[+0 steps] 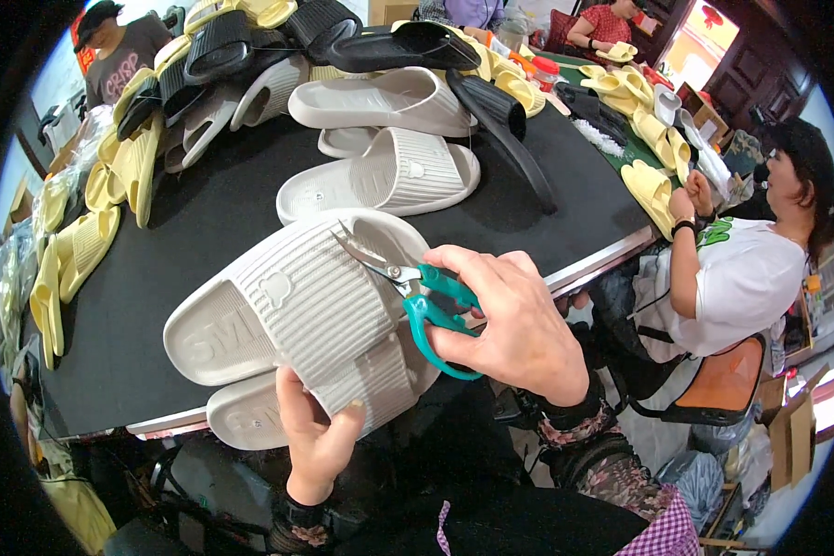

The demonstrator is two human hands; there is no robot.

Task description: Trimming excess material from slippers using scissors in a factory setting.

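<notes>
My left hand (319, 435) grips a pair of light grey slide slippers over the near edge of the table. The upper slipper (310, 310) has a ribbed strap with a small raised emblem; the lower slipper (380, 382) lies partly hidden under it, by my thumb. My right hand (524, 329) is closed round the teal handles of small scissors (426, 343). Their blades are parted and lie over the edge of the upper slipper's strap, at its foot opening. Just beyond lies another grey slipper (435, 171).
A black-topped table (139, 324) carries a heap of black slippers (222, 46), grey ones and yellow slippers (83, 250). At the right, a person in a white shirt (741, 269) sits handling a yellow slipper (649, 195) at a green-topped table. Other people are farther back.
</notes>
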